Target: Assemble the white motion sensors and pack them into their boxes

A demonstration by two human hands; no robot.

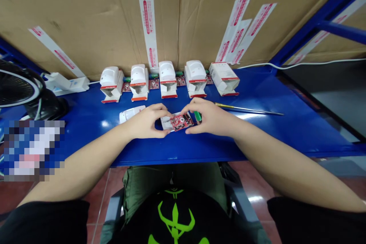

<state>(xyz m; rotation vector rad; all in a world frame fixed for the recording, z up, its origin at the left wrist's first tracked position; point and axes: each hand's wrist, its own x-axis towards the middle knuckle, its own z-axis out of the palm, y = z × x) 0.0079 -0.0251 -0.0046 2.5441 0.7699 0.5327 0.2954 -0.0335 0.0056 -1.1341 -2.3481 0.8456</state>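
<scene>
Between my hands, a red circuit board (182, 121) lies partly over a white plastic back shell (166, 122). My left hand (149, 122) grips the shell's left end between thumb and fingers. On the other side, my right hand (208, 119) pinches the board's right part, fingertips at its top and bottom edges. A small green piece (198, 116) shows at the right fingers; I cannot tell whether it is joined to the board. A white rounded housing (132, 113) rests on the table just beyond my left hand.
Several small white cartons (168, 88) stand in a row at the back, most topped with white domed sensors (167, 70). Red boards (153, 84) show between them. A long screwdriver (251, 109) lies right on the blue table (286, 129). A black fan (25, 87) and white power strip (71, 84) are left.
</scene>
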